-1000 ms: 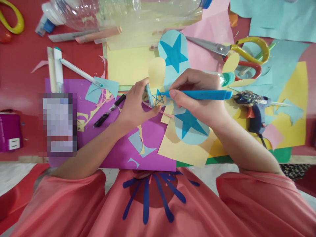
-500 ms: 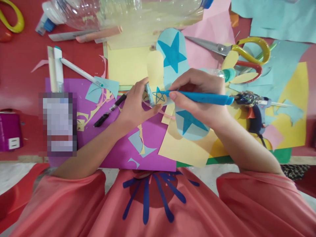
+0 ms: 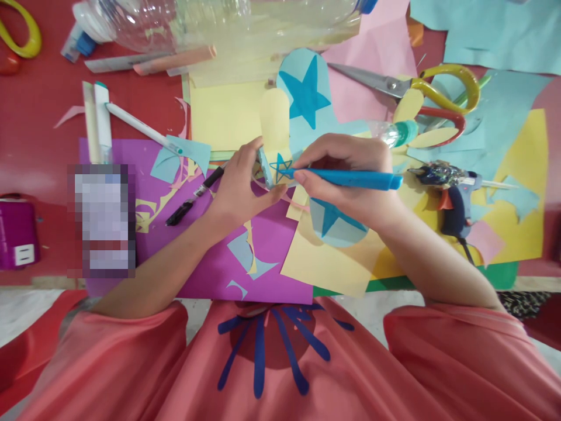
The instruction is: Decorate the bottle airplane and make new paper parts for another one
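Note:
My right hand (image 3: 346, 175) grips a blue marker (image 3: 350, 178), its tip on a small star outline (image 3: 280, 167) drawn in blue. The star's top point is coloured in. It is on a pale yellow paper cutout (image 3: 275, 111) with a rounded upper end. My left hand (image 3: 239, 190) pinches the cutout's lower part between thumb and fingers, beside a light blue folded edge (image 3: 265, 166). Behind the cutout lies a light blue paper shape with a large blue star (image 3: 304, 90). Another blue star (image 3: 337, 217) shows partly under my right hand.
Scissors (image 3: 394, 86) lie at the upper right, above a glue gun (image 3: 456, 204). Plastic bottles (image 3: 144, 23) lie along the back. A black pen (image 3: 193, 199), white markers (image 3: 140, 126), a blurred-out phone (image 3: 104, 219) and paper scraps (image 3: 252, 257) are on the left and front.
My right hand and the marker have shifted slightly left and down. More blue fills the small star's upper part. My left hand stays in place.

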Motion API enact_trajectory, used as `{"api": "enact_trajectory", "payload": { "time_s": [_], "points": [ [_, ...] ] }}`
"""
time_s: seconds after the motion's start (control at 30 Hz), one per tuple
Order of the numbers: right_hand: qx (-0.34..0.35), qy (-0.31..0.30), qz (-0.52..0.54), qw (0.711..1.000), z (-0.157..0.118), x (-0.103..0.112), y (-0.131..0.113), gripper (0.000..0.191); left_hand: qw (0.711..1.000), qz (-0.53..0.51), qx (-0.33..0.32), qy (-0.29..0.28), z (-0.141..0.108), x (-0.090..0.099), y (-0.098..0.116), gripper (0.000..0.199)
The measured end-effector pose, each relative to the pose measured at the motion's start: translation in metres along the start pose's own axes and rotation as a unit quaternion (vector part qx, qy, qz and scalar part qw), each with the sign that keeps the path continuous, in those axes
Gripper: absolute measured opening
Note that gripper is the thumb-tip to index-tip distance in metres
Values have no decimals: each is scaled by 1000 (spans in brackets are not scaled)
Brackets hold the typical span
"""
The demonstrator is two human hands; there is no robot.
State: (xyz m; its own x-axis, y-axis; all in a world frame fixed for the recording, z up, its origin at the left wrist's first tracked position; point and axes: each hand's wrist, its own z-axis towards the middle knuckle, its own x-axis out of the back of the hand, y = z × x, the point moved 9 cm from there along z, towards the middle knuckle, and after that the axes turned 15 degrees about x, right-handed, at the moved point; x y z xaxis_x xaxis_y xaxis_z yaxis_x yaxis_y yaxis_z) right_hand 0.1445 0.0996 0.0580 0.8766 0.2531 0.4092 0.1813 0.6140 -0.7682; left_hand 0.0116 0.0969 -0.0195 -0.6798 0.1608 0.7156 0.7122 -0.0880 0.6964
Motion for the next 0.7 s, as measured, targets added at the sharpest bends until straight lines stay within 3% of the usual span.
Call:
{"api": "enact_trajectory", "payload": {
  "time_s": [0.17, 0.33, 0.53, 0.7],
  "points": [
    [-19, 30, -2, 999, -2, 4, 3, 17, 1000, 2, 1, -11, 0, 0, 0, 63],
    [-12, 0, 14, 1000, -1, -1, 1, 16, 1000, 4, 8, -10, 0, 0, 1, 64],
    [-22, 15, -6, 1000, -1, 2, 3, 17, 1000, 16, -11, 20, 0, -1, 0, 68],
    [-17, 5, -12, 1000, -1, 2, 1, 16, 1000, 10, -2, 6, 0, -1, -1, 69]
  ]
}}
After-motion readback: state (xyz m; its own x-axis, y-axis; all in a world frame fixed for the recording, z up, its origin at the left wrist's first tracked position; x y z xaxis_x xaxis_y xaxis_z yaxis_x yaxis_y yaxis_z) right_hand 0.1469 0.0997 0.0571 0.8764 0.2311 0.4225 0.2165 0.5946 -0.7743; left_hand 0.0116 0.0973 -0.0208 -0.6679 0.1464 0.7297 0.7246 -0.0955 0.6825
